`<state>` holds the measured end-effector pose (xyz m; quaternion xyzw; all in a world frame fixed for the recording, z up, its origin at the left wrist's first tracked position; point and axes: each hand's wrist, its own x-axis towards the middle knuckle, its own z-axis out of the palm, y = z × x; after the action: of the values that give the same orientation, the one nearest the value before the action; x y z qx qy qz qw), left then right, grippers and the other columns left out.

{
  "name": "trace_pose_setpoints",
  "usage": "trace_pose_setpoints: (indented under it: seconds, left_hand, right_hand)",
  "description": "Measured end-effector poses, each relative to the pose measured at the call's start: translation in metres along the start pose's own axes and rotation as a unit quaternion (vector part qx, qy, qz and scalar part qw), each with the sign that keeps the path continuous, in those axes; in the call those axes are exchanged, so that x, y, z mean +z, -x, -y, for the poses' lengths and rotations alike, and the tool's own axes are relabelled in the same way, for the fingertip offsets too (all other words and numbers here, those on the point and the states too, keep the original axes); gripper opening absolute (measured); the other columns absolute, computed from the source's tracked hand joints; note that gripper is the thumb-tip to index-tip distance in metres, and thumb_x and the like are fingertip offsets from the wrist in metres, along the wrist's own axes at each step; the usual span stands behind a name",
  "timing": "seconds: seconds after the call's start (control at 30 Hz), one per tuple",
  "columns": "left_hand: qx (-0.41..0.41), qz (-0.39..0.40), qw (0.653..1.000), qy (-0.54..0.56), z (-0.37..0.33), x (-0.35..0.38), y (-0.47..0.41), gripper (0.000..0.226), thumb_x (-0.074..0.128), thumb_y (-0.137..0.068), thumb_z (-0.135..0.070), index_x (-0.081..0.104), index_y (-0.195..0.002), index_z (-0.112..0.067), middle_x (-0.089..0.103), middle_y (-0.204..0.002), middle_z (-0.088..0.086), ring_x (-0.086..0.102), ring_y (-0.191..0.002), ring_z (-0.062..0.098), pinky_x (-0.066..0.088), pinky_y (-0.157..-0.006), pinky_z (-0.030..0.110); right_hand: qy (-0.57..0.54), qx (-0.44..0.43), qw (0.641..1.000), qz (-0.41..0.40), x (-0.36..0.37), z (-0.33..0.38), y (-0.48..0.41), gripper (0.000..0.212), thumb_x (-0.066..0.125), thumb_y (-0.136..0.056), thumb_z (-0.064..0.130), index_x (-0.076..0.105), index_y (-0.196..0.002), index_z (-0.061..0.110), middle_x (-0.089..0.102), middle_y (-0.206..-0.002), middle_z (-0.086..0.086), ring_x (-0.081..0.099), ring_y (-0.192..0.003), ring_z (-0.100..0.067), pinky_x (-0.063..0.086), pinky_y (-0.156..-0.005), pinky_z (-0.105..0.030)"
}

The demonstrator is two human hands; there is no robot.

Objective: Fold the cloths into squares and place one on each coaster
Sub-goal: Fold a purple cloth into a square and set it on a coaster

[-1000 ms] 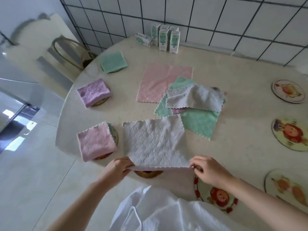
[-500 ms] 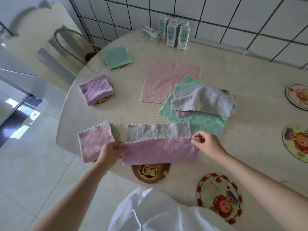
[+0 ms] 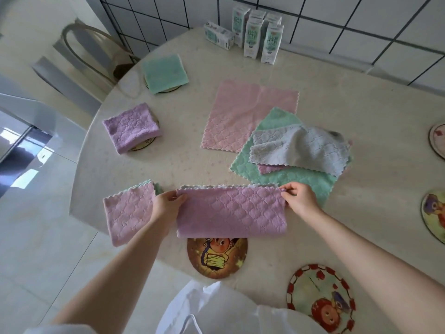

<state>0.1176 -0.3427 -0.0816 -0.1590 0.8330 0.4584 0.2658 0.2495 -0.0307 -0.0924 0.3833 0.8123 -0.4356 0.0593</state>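
A purple cloth (image 3: 231,212) with a grey underside lies folded in half near the table's front edge. My left hand (image 3: 167,205) pinches its far left corner and my right hand (image 3: 299,200) pinches its far right corner. Just in front of it sits a bare cartoon coaster (image 3: 217,257). Three folded cloths rest on coasters at the left: pink-purple (image 3: 128,214), purple (image 3: 131,127) and green (image 3: 164,73). Unfolded pink (image 3: 248,114), green (image 3: 281,175) and grey (image 3: 298,149) cloths lie mid-table.
More bare coasters lie at the front right (image 3: 320,300) and along the right edge (image 3: 434,218), (image 3: 437,141). Several milk cartons (image 3: 256,36) stand at the back by the tiled wall. A chair (image 3: 79,59) stands beyond the table's left edge.
Both hands lifted the near edge of the grey-side-up cloth and carried it to the far edge, folding it in half with the purple side up.
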Motion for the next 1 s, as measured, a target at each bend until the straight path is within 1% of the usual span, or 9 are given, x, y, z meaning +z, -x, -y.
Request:
trace_pose_setpoints:
  seconds: [0.13, 0.23, 0.33, 0.53, 0.6, 0.73, 0.83, 0.9, 1.0]
  left_hand:
    - [-0.002, -0.012, 1.000, -0.011, -0.003, 0.002, -0.010, 0.016, 0.064, -0.089, -0.020, 0.072, -0.102, -0.013, 0.069, -0.083, 0.004, 0.059, -0.069, 0.016, 0.048, -0.058, 0.024]
    - [-0.012, -0.014, 1.000, -0.016, -0.003, 0.004, -0.016, 0.012, 0.066, -0.087, -0.020, 0.072, -0.095, -0.014, 0.070, -0.088, 0.007, 0.063, -0.077, 0.022, 0.055, -0.068, 0.032]
    - [-0.016, -0.017, 0.999, -0.027, -0.001, 0.004, -0.023, 0.011, 0.069, -0.086, -0.024, 0.074, -0.092, -0.017, 0.071, -0.087, 0.006, 0.065, -0.081, 0.024, 0.058, -0.076, 0.039]
    - [-0.001, -0.027, 0.998, -0.058, -0.002, 0.004, -0.026, 0.014, 0.070, -0.083, -0.030, 0.074, -0.082, -0.017, 0.070, -0.078, 0.007, 0.060, -0.069, 0.024, 0.056, -0.067, 0.038]
    - [0.008, -0.030, 0.998, -0.063, -0.005, 0.005, -0.024, 0.016, 0.069, -0.085, -0.029, 0.073, -0.085, -0.015, 0.070, -0.080, 0.006, 0.061, -0.072, 0.024, 0.055, -0.068, 0.037]
    - [0.028, -0.068, 0.996, -0.057, -0.015, 0.003, -0.018, 0.028, 0.060, -0.091, -0.027, 0.061, -0.117, -0.019, 0.067, -0.104, 0.004, 0.062, -0.090, 0.021, 0.054, -0.080, 0.036]
    - [0.096, -0.104, 0.983, -0.116, -0.015, 0.004, -0.003, 0.035, 0.056, -0.091, -0.025, 0.050, -0.125, -0.021, 0.059, -0.113, 0.001, 0.054, -0.104, 0.021, 0.049, -0.088, 0.040]
    - [0.181, -0.139, 0.949, -0.218, -0.008, 0.011, 0.018, 0.036, 0.054, -0.091, -0.021, 0.050, -0.126, -0.018, 0.054, -0.118, 0.002, 0.044, -0.115, 0.021, 0.042, -0.096, 0.038]
    - [0.300, -0.082, 0.909, -0.275, 0.012, 0.032, 0.053, 0.041, 0.054, -0.088, -0.013, 0.052, -0.129, -0.013, 0.052, -0.128, 0.002, 0.039, -0.125, 0.021, 0.037, -0.106, 0.041]
  right_hand:
    - [0.004, 0.008, 1.000, -0.003, 0.000, -0.001, -0.005, 0.003, 0.068, -0.083, 0.015, 0.066, -0.085, 0.017, 0.070, -0.082, -0.001, 0.066, -0.079, -0.019, 0.056, -0.076, -0.038]
    - [0.008, 0.011, 1.000, 0.000, 0.000, -0.002, -0.008, 0.009, 0.068, -0.083, 0.017, 0.064, -0.079, 0.023, 0.070, -0.080, -0.001, 0.067, -0.077, -0.020, 0.057, -0.075, -0.039]
    - [0.017, 0.012, 1.000, -0.007, 0.000, -0.002, -0.009, 0.011, 0.068, -0.083, 0.018, 0.062, -0.077, 0.024, 0.069, -0.078, 0.001, 0.066, -0.076, -0.019, 0.055, -0.074, -0.034]
    - [0.035, 0.010, 0.999, -0.033, 0.003, 0.001, -0.012, 0.007, 0.068, -0.083, 0.021, 0.065, -0.081, 0.015, 0.067, -0.077, -0.002, 0.063, -0.076, -0.021, 0.047, -0.071, -0.029]
    - [0.051, 0.010, 0.998, -0.041, 0.003, 0.002, -0.012, 0.010, 0.069, -0.083, 0.022, 0.066, -0.083, 0.012, 0.066, -0.078, -0.003, 0.062, -0.077, -0.021, 0.045, -0.070, -0.028]
    - [0.051, 0.010, 0.997, -0.055, 0.000, 0.003, -0.009, 0.011, 0.067, -0.083, 0.021, 0.061, -0.077, 0.013, 0.069, -0.080, -0.006, 0.066, -0.075, -0.025, 0.053, -0.074, -0.037]
    - [0.114, -0.059, 0.988, -0.081, -0.002, 0.004, 0.006, 0.009, 0.062, -0.085, 0.009, 0.061, -0.094, 0.005, 0.063, -0.095, -0.010, 0.062, -0.083, -0.028, 0.051, -0.078, -0.038]
    - [0.154, -0.144, 0.974, -0.082, 0.001, 0.007, 0.027, 0.016, 0.057, -0.087, 0.006, 0.058, -0.103, 0.004, 0.056, -0.106, -0.011, 0.058, -0.093, -0.027, 0.049, -0.082, -0.034]
    - [0.219, -0.268, 0.938, -0.017, 0.019, 0.009, 0.067, 0.030, 0.054, -0.088, 0.004, 0.057, -0.118, 0.005, 0.055, -0.120, -0.006, 0.049, -0.116, -0.019, 0.040, -0.099, -0.024]
